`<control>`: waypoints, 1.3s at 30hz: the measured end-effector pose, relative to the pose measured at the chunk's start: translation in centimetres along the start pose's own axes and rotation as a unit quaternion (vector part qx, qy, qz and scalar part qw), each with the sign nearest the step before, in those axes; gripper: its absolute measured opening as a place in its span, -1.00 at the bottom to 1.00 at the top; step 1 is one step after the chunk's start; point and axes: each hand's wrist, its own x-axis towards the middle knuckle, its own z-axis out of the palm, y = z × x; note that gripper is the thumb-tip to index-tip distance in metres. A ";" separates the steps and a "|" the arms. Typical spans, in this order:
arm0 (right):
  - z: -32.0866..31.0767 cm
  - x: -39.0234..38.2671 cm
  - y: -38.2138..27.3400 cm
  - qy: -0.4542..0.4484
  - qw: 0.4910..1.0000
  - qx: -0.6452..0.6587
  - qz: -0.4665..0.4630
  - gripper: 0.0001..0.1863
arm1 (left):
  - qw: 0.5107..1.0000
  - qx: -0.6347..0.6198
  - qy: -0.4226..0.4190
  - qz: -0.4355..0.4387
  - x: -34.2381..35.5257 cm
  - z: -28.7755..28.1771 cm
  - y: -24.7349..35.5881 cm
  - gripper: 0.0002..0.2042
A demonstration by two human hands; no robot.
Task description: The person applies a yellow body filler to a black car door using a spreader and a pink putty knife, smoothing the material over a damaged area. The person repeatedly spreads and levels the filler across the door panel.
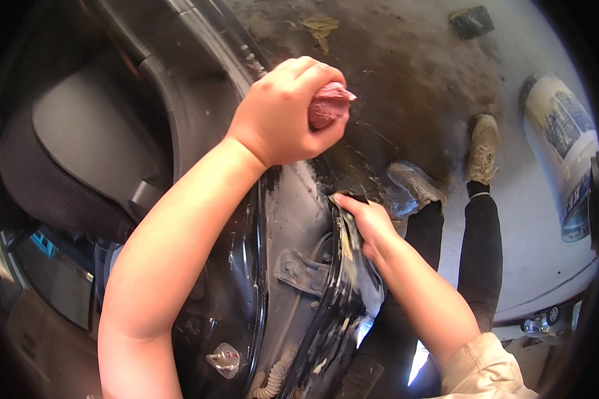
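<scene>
We see our left hand (279, 110) grasping a pink lump (329, 106) upper centre, right hand (371, 223) at the door (327, 319) just right of centre, grip unclear.

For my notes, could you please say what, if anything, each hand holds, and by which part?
The left hand grips a crumpled pink wad around its sides; whether the right hand holds anything is unclear.

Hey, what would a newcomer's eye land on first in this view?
Probably the crumpled pinkish-red wad gripped in the left hand, just above the picture's middle. Next, perhaps the scuffed black car door edge, lower centre, with the right hand at its top. A dark car seat fills the upper left.
</scene>
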 end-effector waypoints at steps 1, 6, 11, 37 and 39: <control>0.1 0.8 -0.4 0.007 1.000 -0.014 0.022 -0.70 | 1.000 0.000 -0.006 -0.002 0.0 -0.1 0.1 -0.74; -0.9 -2.6 0.3 -0.041 0.998 -0.054 -0.020 -0.66 | 1.000 0.000 -0.007 0.006 0.2 0.1 0.0 -0.73; -0.3 0.7 -1.2 -0.033 0.998 -0.049 0.032 -0.70 | 1.000 -0.001 -0.002 0.008 0.2 -0.3 0.3 -0.71; -3.6 -7.5 9.7 -0.163 0.776 -0.276 -0.543 -0.33 | 0.999 -0.009 -0.024 -0.032 0.5 -0.2 -0.1 -0.70; -4.7 -3.7 9.1 -0.223 0.829 -0.202 -0.472 -0.34 | 0.998 -0.005 -0.023 -0.059 0.0 -0.5 -0.3 -0.70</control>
